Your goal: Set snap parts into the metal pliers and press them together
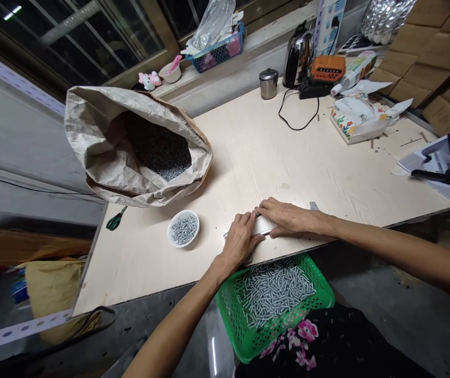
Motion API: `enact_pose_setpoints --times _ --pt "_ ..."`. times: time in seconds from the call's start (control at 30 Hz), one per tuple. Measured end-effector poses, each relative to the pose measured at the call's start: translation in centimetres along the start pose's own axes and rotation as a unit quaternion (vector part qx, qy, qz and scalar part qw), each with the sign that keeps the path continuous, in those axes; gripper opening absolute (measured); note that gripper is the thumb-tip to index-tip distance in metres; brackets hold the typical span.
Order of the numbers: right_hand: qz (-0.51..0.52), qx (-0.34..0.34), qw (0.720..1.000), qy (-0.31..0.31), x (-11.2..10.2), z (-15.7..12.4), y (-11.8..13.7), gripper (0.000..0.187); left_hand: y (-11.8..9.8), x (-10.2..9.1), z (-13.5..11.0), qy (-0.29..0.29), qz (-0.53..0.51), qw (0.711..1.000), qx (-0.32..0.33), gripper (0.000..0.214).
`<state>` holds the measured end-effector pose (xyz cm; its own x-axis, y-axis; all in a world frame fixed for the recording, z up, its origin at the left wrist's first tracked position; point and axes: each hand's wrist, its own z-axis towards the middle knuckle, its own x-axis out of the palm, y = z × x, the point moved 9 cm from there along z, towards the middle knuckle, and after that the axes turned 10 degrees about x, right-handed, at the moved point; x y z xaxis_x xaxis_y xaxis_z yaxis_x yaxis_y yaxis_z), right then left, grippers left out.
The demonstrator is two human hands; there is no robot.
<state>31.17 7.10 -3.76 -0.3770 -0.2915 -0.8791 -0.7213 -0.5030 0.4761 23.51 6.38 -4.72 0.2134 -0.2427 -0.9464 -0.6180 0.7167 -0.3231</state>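
Note:
A flat, pale plate with metal edges (262, 226) lies on the table near its front edge, between my two hands. My left hand (240, 237) is closed over its left part, with the thumb reaching along the near edge. My right hand (288, 218) grips the right part, fingers bent over the far edge and thumb at the near side. Both palms hide much of the plate. Just below, at the table edge, a green plastic basket (228, 320) holds many small silvery, screw-like pieces (276, 289). More such pieces fill a white bowl (170, 237) left of my hands.
A large open sack (91, 126) with dark metal pieces inside stands at the back left. Green-handled scissors (114, 221) lie at the left edge. Toward the back are a metal canister (268, 84), a kettle (299, 55), an orange battery (328, 68) and a tissue pack (356, 118).

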Motion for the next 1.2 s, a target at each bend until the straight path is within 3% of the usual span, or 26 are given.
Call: enact_pose_setpoints --times 0.17,0.27,0.37,0.4,0.5,0.53,0.6,0.67,0.73,0.8,0.87,0.93,1.03,1.2 --pt "-0.03 0.012 0.999 -0.001 1.2 0.7 0.1 0.003 -0.2 0.2 -0.4 -0.039 0.026 0.999 -0.009 0.018" --pt "-0.038 0.029 0.999 -0.002 2.0 1.3 0.0 0.017 -0.2 0.5 -0.4 -0.071 0.029 0.997 -0.018 0.021" --pt "-0.027 0.017 0.999 -0.006 1.7 1.1 0.0 0.009 0.0 0.3 -0.5 -0.079 0.02 0.996 -0.026 0.018" --pt "-0.019 0.005 1.0 -0.013 1.3 0.7 0.1 0.014 0.1 -0.3 -0.7 -0.087 0.014 0.996 -0.028 0.019" --pt "0.009 -0.029 0.998 -0.046 -0.3 -0.7 0.2 0.062 1.0 -3.4 -3.0 -0.151 -0.004 0.986 -0.064 0.042" --pt "0.014 -0.032 0.998 -0.058 -0.8 -1.1 0.1 0.07 1.6 -4.6 -4.3 -0.177 -0.007 0.98 -0.093 0.041" --pt "0.022 -0.028 0.996 -0.078 -1.4 -1.9 0.1 0.066 3.1 -6.0 -7.2 -0.199 -0.01 0.964 -0.174 0.028" --pt "0.025 -0.021 0.996 -0.084 -1.3 -2.3 0.4 0.055 4.4 -5.4 -9.6 -0.153 -0.03 0.954 -0.257 0.031" --pt "0.022 -0.012 0.996 -0.082 -0.5 -2.4 0.9 0.043 5.0 -3.3 -11.1 -0.072 -0.067 0.942 -0.32 0.036" --pt "0.012 -0.006 0.997 -0.082 0.6 -2.3 1.4 0.033 5.0 -1.3 -11.8 -0.008 -0.095 0.926 -0.364 0.035" --pt "-0.006 -0.003 0.996 -0.085 1.8 -2.0 1.8 0.021 4.9 -0.3 -11.7 0.019 -0.102 0.916 -0.388 0.032" --pt "-0.024 0.002 0.996 -0.086 2.7 -1.6 1.8 0.012 5.0 -0.1 -11.2 0.028 -0.101 0.915 -0.391 0.027" --pt "-0.035 0.02 0.995 -0.091 2.9 -0.9 1.0 0.016 5.2 -0.4 -10.8 0.024 -0.091 0.927 -0.362 0.021" --pt "-0.018 0.043 0.993 -0.104 1.8 -0.2 -0.7 0.016 4.5 -1.4 -11.2 -0.053 -0.046 0.965 -0.254 0.011"
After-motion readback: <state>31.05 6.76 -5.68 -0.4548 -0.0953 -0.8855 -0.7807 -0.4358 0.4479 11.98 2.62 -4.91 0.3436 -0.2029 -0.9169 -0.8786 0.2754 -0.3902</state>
